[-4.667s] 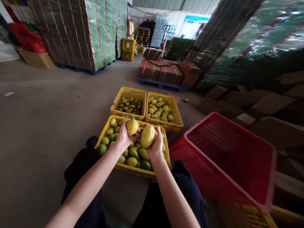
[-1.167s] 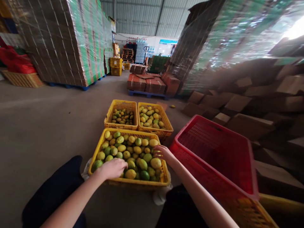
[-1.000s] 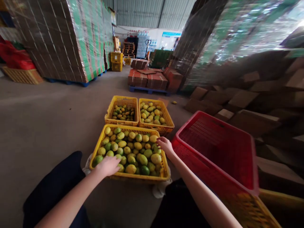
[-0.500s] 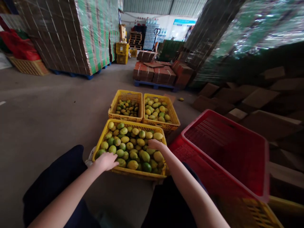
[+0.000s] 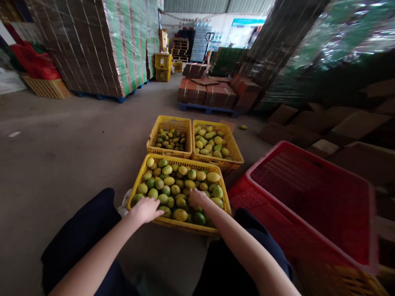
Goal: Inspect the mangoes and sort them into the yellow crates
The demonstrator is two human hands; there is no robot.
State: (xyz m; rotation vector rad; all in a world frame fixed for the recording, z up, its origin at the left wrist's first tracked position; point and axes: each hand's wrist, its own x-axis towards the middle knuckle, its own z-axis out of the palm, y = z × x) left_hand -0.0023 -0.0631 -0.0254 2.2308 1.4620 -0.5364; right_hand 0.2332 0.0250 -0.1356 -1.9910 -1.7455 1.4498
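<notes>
A yellow plastic crate full of yellow and green lemons stands right in front of my knees. My left hand rests over the near left part of the crate, its fingers stretched out on top of the fruit. Right of the crate's middle, my right hand reaches down among the lemons with its fingers partly spread; no fruit shows in its grip, and its fingertips are partly hidden. A dark green lemon lies just below my right hand.
Behind stand two more yellow crates, one with smaller fruit, one with lemons. A red crate sits close on my right, with cardboard pieces beyond it. Boxes on a blue pallet stand farther back. One fruit lies on the floor.
My right hand has moved left and nearer to me across the lemons. My left hand stays over the crate's near left part. The whole view has shifted slightly.
</notes>
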